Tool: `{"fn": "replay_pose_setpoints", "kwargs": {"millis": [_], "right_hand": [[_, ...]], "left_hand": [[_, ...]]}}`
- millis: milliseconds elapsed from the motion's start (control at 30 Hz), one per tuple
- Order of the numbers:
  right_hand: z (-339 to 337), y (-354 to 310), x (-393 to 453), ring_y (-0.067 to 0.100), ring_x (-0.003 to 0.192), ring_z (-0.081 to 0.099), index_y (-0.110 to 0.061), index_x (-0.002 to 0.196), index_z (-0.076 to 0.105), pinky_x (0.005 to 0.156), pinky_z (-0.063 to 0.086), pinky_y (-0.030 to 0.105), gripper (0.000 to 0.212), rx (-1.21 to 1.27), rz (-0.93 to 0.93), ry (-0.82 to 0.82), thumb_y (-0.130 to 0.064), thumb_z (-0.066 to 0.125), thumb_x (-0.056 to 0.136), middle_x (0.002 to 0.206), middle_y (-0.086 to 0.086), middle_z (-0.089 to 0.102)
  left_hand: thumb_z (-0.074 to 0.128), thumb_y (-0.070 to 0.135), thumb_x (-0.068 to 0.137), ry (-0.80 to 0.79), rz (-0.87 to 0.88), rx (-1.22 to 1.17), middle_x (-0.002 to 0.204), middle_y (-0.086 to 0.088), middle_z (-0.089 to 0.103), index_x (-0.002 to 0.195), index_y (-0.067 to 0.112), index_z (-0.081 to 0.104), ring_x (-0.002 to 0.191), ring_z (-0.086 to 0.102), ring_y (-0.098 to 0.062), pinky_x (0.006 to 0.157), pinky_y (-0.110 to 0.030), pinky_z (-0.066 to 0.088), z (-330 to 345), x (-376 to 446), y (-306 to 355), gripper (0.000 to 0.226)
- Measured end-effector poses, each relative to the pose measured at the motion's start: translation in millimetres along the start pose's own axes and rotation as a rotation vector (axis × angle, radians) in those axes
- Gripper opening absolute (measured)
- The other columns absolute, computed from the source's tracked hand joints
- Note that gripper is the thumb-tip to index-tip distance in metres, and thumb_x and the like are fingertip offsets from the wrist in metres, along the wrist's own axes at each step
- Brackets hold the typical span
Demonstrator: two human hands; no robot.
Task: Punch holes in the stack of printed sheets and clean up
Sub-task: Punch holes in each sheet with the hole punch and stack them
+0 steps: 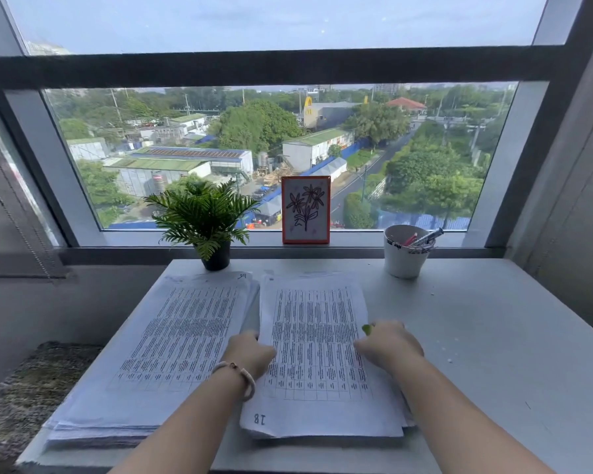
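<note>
Two stacks of printed sheets lie side by side on the grey desk (pixel 476 336). The thick left stack (pixel 165 347) reaches the desk's left edge. The thinner right stack (pixel 317 340) has "18" written at its near corner. My left hand (pixel 250 352) grips the left edge of the right stack. My right hand (pixel 389 342) is curled at that stack's right edge, over a small green thing (pixel 367 329) that is mostly hidden. What the green thing is I cannot tell.
A potted fern (pixel 204 217), a framed flower drawing (pixel 306 209) and a white cup of pens (pixel 406 253) stand along the window sill at the back. Tiny white paper bits (pixel 450 360) dot the desk's right side. A carpeted floor lies left.
</note>
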State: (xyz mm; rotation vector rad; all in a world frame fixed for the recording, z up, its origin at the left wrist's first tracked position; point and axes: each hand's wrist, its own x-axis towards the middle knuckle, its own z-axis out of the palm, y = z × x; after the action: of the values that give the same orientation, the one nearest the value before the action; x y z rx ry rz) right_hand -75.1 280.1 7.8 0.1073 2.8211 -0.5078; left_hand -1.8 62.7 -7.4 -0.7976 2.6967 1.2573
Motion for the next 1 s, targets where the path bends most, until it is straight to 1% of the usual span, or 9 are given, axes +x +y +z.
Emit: {"fn": "replay_pose_setpoints", "kwargs": {"millis": [267, 367, 433, 467, 567, 667, 767, 867, 1000], "right_hand": [[-3.0, 2.3, 5.2, 0.027, 0.112, 0.056, -0.015, 0.128, 0.053, 0.089, 0.044, 0.030, 0.051, 0.048, 0.040, -0.049, -0.037, 0.056, 0.082, 0.131, 0.008, 0.053], [-5.6, 5.4, 8.8, 0.023, 0.101, 0.055, -0.016, 0.118, 0.058, 0.083, 0.043, 0.027, 0.043, 0.135, 0.022, -0.107, -0.035, 0.064, 0.080, 0.124, 0.006, 0.057], [-7.1, 8.0, 11.2, 0.021, 0.089, 0.049, -0.021, 0.081, 0.053, 0.073, 0.040, 0.023, 0.020, 0.211, 0.020, -0.114, -0.033, 0.069, 0.078, 0.101, 0.004, 0.055], [-6.6, 9.4, 12.9, 0.020, 0.085, 0.047, -0.023, 0.070, 0.043, 0.065, 0.037, 0.021, 0.029, 0.240, 0.018, -0.121, -0.032, 0.070, 0.077, 0.091, 0.002, 0.051], [-7.1, 10.4, 12.3, 0.020, 0.079, 0.044, -0.022, 0.067, 0.036, 0.051, 0.029, 0.021, 0.036, 0.263, 0.013, -0.117, -0.030, 0.070, 0.076, 0.078, -0.001, 0.044], [-4.6, 10.2, 11.7, 0.019, 0.081, 0.045, -0.023, 0.074, 0.044, 0.061, 0.035, 0.023, 0.029, 0.251, 0.010, -0.107, -0.031, 0.072, 0.073, 0.086, 0.000, 0.051], [0.2, 7.9, 9.0, 0.022, 0.098, 0.057, -0.021, 0.118, 0.057, 0.082, 0.045, 0.026, 0.052, 0.173, 0.011, -0.081, -0.036, 0.073, 0.071, 0.118, 0.002, 0.060], [4.0, 3.0, 2.7, 0.025, 0.108, 0.058, -0.025, 0.123, 0.054, 0.089, 0.049, 0.031, 0.059, 0.130, 0.055, -0.027, -0.037, 0.069, 0.068, 0.122, 0.003, 0.056], [6.7, 2.5, 0.9, 0.027, 0.109, 0.056, -0.024, 0.123, 0.054, 0.089, 0.049, 0.034, 0.059, 0.116, 0.063, -0.022, -0.038, 0.065, 0.067, 0.121, 0.004, 0.053]], "left_hand": [[0.054, 0.009, 0.080, 0.040, 0.076, 0.002, 0.075, 0.000, 0.063, 0.084, 0.018, 0.060, 0.060, 0.053, -0.013, 0.049, -0.020, 0.040, 1.5, -5.7, 9.0, 0.012], [0.052, 0.021, 0.072, 0.087, 0.071, 0.094, 0.097, -0.007, 0.065, 0.089, 0.024, 0.060, 0.084, 0.060, -0.022, 0.066, -0.030, 0.054, 2.1, -1.7, 7.1, 0.019], [0.051, 0.024, 0.073, 0.104, 0.077, 0.222, 0.119, -0.009, 0.057, 0.110, 0.022, 0.059, 0.106, 0.053, -0.027, 0.083, -0.038, 0.052, 3.5, 1.3, 8.0, 0.038], [0.051, 0.023, 0.076, 0.110, 0.087, 0.267, 0.127, -0.008, 0.053, 0.123, 0.019, 0.055, 0.113, 0.049, -0.027, 0.090, -0.039, 0.049, 4.5, 1.6, 9.6, 0.047], [0.048, 0.023, 0.085, 0.118, 0.108, 0.364, 0.141, -0.006, 0.043, 0.141, 0.018, 0.040, 0.126, 0.041, -0.024, 0.102, -0.038, 0.042, 7.0, -3.9, 15.7, 0.057], [0.048, 0.021, 0.089, 0.130, 0.145, 0.427, 0.141, -0.005, 0.041, 0.142, 0.017, 0.038, 0.126, 0.040, -0.024, 0.098, -0.034, 0.041, 8.3, -9.0, 17.2, 0.054], [0.054, 0.016, 0.083, 0.110, 0.152, 0.260, 0.132, -0.009, 0.044, 0.124, 0.013, 0.054, 0.115, 0.049, -0.025, 0.088, -0.033, 0.048, 8.3, -3.5, 13.1, 0.041], [0.060, 0.005, 0.073, 0.104, 0.125, -0.142, 0.099, -0.010, 0.065, 0.083, 0.018, 0.062, 0.084, 0.066, -0.030, 0.069, -0.041, 0.059, 5.5, -1.5, 9.3, 0.017], [0.070, -0.002, 0.076, 0.013, -0.006, -0.570, 0.089, -0.008, 0.072, 0.105, 0.007, 0.067, 0.080, 0.068, -0.028, 0.079, -0.045, 0.058, -2.1, 5.8, 7.0, 0.031]]}}
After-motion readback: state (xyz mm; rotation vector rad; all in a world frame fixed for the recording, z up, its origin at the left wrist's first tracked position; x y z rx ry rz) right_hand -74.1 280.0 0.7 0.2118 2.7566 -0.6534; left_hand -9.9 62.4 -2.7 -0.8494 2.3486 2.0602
